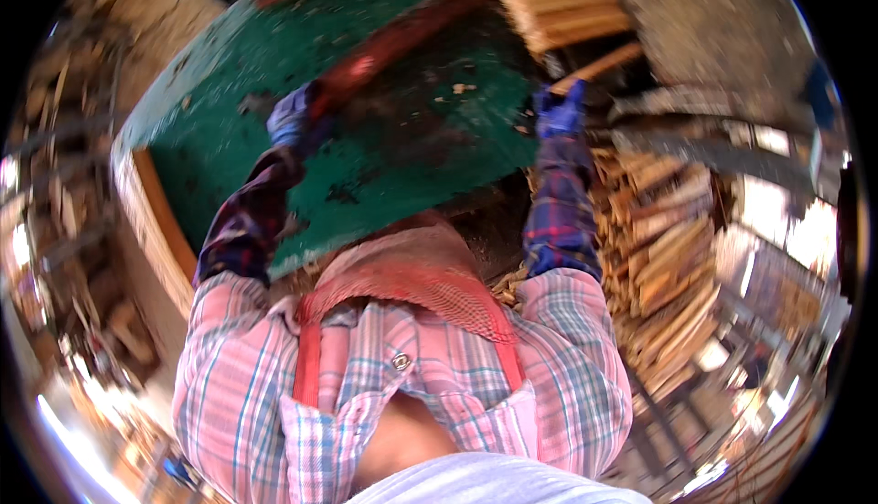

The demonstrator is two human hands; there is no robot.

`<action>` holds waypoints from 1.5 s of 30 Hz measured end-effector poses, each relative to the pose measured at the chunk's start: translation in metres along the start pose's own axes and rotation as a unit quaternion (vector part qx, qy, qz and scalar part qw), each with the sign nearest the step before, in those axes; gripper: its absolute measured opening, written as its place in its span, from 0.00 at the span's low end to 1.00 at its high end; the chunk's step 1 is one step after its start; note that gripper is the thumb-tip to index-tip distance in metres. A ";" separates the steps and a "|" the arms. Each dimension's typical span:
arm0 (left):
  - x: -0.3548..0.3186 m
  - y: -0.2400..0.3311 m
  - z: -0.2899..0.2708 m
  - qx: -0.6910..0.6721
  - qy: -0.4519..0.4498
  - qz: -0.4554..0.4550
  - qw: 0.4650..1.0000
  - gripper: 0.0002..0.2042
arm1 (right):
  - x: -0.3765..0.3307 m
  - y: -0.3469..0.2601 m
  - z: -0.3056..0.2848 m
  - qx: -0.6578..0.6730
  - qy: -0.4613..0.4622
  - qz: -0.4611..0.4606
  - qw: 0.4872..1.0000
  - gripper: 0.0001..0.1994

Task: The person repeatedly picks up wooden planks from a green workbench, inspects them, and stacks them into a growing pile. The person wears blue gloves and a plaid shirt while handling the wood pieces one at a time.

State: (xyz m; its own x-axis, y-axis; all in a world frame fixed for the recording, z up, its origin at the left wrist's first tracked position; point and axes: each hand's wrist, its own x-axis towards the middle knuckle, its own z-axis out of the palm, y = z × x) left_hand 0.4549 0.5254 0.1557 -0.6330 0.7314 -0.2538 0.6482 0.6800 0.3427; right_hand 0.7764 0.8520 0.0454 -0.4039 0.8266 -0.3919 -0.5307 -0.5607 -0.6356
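My left hand point(294, 122), in a blue glove, is closed at the near end of a long reddish-brown bar point(393, 47). The bar slants away to the far right over a green tabletop point(229, 175); motion blur hides what exactly it is. Past the table's right edge, my right hand point(560, 112), also gloved in blue, grips the near end of a thin wooden slat point(599, 69). Just beyond that slat sits a stack of pale wooden slats point(562, 1).
A large pile of split wood sticks point(663, 257) lies right of my right forearm. Dark scraps dot the green top, whose left side has a wooden edge point(163, 220). A grey beam point(722, 152) runs at the right. My red apron point(402, 275) meets the table's near edge.
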 end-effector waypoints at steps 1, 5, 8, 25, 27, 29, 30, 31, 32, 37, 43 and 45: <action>0.020 -0.047 0.015 -0.003 0.072 0.033 0.997 0.17 | -0.030 0.015 0.050 -0.122 0.048 -0.027 0.991 0.18; 0.090 -0.088 -0.014 -0.082 0.154 -0.004 0.985 0.26 | -0.100 0.112 0.046 -0.130 0.061 0.086 0.986 0.13; 0.079 -0.064 -0.011 -0.007 0.146 0.196 0.970 0.31 | -0.198 0.133 0.083 -0.113 0.029 0.136 0.984 0.16; -0.197 0.066 0.132 -0.480 -0.642 0.062 0.595 0.14 | -0.404 0.101 -0.055 0.002 0.140 -0.063 0.988 0.19; -0.235 0.083 0.126 -0.495 -0.609 0.028 0.619 0.14 | -0.428 0.077 -0.042 -0.077 0.207 -0.101 0.970 0.21; -0.251 0.101 0.121 -0.450 -0.644 0.003 0.619 0.14 | -0.445 0.086 -0.057 -0.092 0.225 -0.151 0.958 0.21; -0.259 0.110 0.121 -0.424 -0.665 -0.003 0.615 0.14 | -0.452 0.101 -0.082 -0.070 0.214 -0.193 0.955 0.20; -0.260 0.113 0.127 -0.426 -0.678 0.042 0.598 0.14 | -0.457 0.108 -0.098 -0.050 0.198 -0.233 0.951 0.18; -0.251 0.112 0.137 -0.439 -0.673 0.080 0.590 0.14 | -0.476 0.109 -0.045 0.036 0.157 -0.172 0.972 0.19; -0.257 0.172 0.153 -0.467 -0.594 0.256 0.602 0.19 | -0.501 0.202 0.006 -0.188 0.300 -0.328 0.876 0.19; -0.236 0.249 0.094 -0.483 -0.405 0.422 0.651 0.29 | -0.446 0.042 0.005 -0.083 0.336 -0.417 0.840 0.16; -0.200 0.252 0.065 -0.492 -0.400 0.376 0.675 0.31 | -0.407 -0.023 -0.035 -0.119 0.340 -0.468 0.807 0.14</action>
State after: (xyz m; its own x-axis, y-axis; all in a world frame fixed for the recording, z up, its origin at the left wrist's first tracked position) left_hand 0.7727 0.5540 0.2344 0.4056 0.9124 0.0551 -0.1864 0.0235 0.9822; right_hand 0.9785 0.5304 0.1962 0.6353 0.7642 0.1113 -0.1750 0.2828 -0.9431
